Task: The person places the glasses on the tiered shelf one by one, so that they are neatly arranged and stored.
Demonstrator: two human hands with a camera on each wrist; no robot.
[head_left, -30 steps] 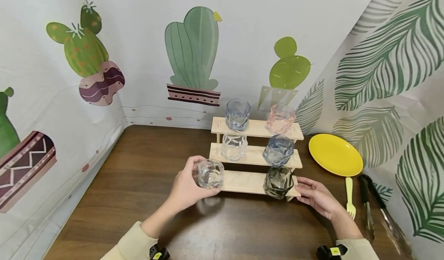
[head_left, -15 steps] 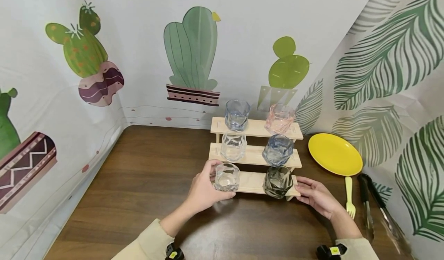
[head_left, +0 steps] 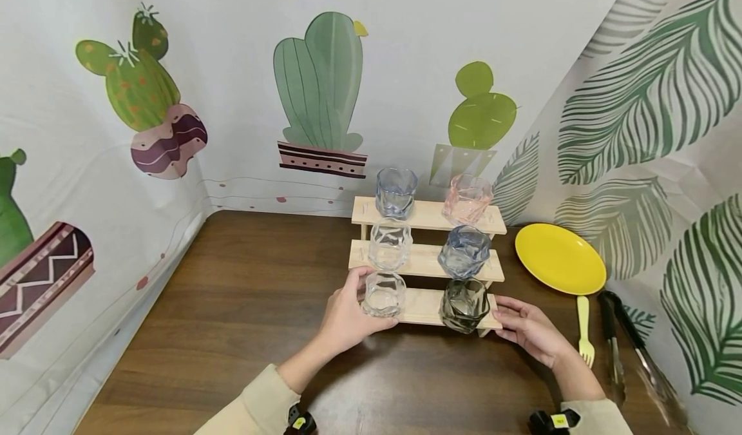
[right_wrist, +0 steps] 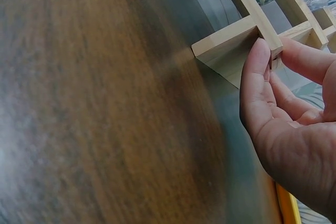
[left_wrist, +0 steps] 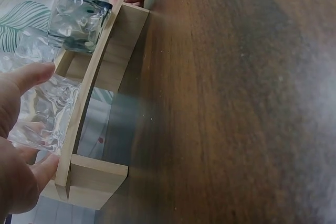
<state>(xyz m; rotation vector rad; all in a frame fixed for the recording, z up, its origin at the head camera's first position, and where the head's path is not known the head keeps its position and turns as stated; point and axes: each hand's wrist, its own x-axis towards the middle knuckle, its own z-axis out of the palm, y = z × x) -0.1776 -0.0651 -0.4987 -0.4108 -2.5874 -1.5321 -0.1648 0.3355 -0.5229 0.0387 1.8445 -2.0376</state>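
Note:
My left hand point(head_left: 348, 312) grips a clear glass tumbler point(head_left: 385, 295) at the left end of the lowest step of a wooden three-step rack point(head_left: 418, 301). In the left wrist view the tumbler point(left_wrist: 44, 111) sits right at the step's top, thumb and fingers around it. My right hand point(head_left: 532, 328) pinches the right end of that same step; the right wrist view shows thumb and fingers on the board's end point(right_wrist: 268, 38). Beside it on the step stands a dark grey glass point(head_left: 465, 305). The middle step bears a clear glass point(head_left: 391, 245) and a blue glass point(head_left: 465, 252).
On the top step stand a blue glass point(head_left: 397, 193) and a pink glass point(head_left: 467, 200). Right of the rack lie a yellow plate point(head_left: 560, 258), a pale yellow fork point(head_left: 584, 332) and black-handled tongs point(head_left: 623, 325). Printed cloth point(head_left: 232, 87) hangs behind the brown table point(head_left: 243, 293).
My left hand has carried the clear tumbler rightward from beyond the lowest step's left end and lowered it onto the step. My right hand has stayed at the rack's end.

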